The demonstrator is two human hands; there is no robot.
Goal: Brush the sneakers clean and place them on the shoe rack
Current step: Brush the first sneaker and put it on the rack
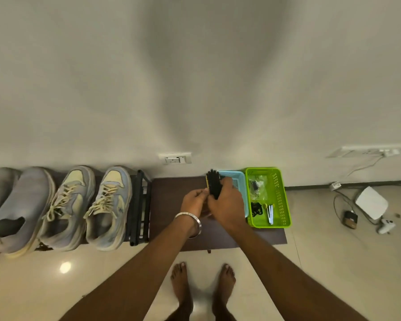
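My right hand (226,200) is wrapped around the black-bristled shoe brush with a pale wooden back (213,183), and it holds the brush upright over the dark brown low table (171,193). My left hand (195,201) is just beside it; its fingertips are bent toward the lower end of the brush, but I cannot tell if they really pinch it or only touch it.

The pair of grey and cream lace-up sneakers (88,207) stands on the black metal shoe rack (138,205), to the left of the table, next to a pair of plain grey slip-on shoes (16,205). I judge that the sneakers are already in their place, so the step now is to deal with the brush.

To do it well, I should keep the bristles away from my palm and lower the brush slowly into the light blue plastic basket (237,179) behind my hand, not into the green plastic basket (278,195) at the right, which already has small things inside. I should let go only when the brush lies flat.
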